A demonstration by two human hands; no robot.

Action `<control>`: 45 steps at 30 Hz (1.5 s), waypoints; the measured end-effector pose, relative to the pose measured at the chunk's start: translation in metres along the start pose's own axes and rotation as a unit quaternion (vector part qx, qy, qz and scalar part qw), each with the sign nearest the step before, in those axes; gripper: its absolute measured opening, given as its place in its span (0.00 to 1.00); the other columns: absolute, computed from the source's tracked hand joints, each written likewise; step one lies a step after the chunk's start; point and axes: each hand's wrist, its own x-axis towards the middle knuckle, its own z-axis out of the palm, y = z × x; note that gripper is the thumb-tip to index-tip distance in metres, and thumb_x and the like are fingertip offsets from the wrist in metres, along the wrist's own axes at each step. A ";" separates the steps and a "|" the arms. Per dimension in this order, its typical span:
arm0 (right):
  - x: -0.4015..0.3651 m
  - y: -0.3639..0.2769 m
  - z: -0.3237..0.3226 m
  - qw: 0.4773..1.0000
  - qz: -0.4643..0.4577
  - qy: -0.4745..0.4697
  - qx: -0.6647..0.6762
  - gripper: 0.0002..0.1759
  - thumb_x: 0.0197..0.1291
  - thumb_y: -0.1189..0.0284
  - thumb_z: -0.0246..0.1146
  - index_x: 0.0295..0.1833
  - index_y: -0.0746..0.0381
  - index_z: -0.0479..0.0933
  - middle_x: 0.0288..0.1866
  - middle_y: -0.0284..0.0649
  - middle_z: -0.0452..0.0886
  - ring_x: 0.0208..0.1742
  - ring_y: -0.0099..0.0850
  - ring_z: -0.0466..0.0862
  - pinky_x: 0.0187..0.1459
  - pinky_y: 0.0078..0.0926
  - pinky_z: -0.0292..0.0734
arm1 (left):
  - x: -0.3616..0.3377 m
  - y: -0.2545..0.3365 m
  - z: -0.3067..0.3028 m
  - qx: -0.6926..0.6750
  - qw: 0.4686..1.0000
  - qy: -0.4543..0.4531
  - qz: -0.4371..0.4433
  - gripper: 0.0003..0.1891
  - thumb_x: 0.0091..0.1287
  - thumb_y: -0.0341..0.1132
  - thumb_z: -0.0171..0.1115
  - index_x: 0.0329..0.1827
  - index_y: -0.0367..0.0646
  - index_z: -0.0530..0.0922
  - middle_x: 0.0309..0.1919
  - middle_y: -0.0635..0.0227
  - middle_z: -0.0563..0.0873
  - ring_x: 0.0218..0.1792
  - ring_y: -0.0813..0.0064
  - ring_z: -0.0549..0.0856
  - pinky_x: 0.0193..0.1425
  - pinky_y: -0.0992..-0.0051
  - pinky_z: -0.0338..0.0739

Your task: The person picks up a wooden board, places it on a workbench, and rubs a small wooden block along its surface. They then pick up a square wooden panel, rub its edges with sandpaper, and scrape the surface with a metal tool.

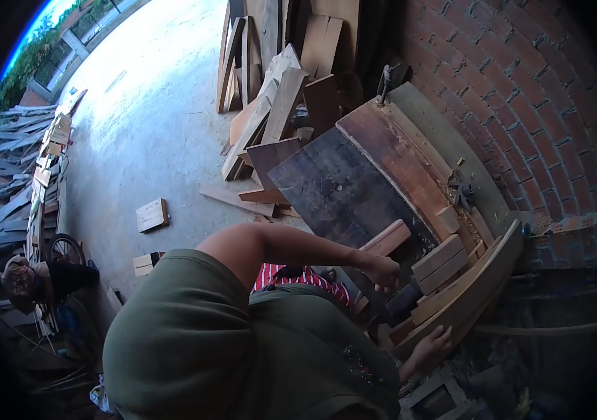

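My left hand is curled closed above the workbench, just below a short wooden block. Whether anything is inside its fingers is hidden. Lower right, my right hand grips the near edge of a long curved wooden board, which lies tilted along the bench's right end. Between my hands sit a dark block and a pair of pale wood pieces. The dark bench top stretches away beyond my left hand.
Scrap planks lean in a heap behind the bench. A brick wall rises on the right. On the concrete floor lies a small wooden block. At far left are a person, a bicycle wheel and stacked boards.
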 end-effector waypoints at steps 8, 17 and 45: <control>0.023 -0.174 -0.016 0.961 -0.243 0.027 0.126 0.23 0.68 0.66 0.63 0.68 0.56 0.73 0.70 0.51 0.67 0.70 0.52 0.68 0.67 0.50 0.65 | -0.186 -0.088 -0.025 -0.229 0.896 0.354 -0.144 0.17 0.73 0.37 0.55 0.58 0.37 0.80 0.36 0.61 0.89 0.37 0.74 0.87 0.40 0.72 0.82; -0.006 -0.463 0.033 0.829 -0.474 -0.251 0.158 0.36 0.62 0.64 0.69 0.74 0.54 0.65 0.77 0.58 0.57 0.74 0.60 0.62 0.72 0.53 0.62 | -0.284 -0.159 -0.091 -0.287 0.857 0.405 -0.140 0.16 0.73 0.37 0.55 0.58 0.38 0.80 0.35 0.60 0.89 0.33 0.73 0.87 0.36 0.72 0.82; -0.017 -0.606 0.069 0.879 -0.308 -0.357 -0.073 0.73 0.41 0.62 0.83 0.84 0.46 0.36 0.83 0.62 0.40 0.82 0.62 0.48 0.69 0.56 0.71 | -0.372 -0.454 -0.373 0.089 0.785 0.493 -0.365 0.23 0.65 0.39 0.59 0.60 0.34 0.74 0.56 0.45 0.80 0.60 0.44 0.78 0.65 0.55 0.75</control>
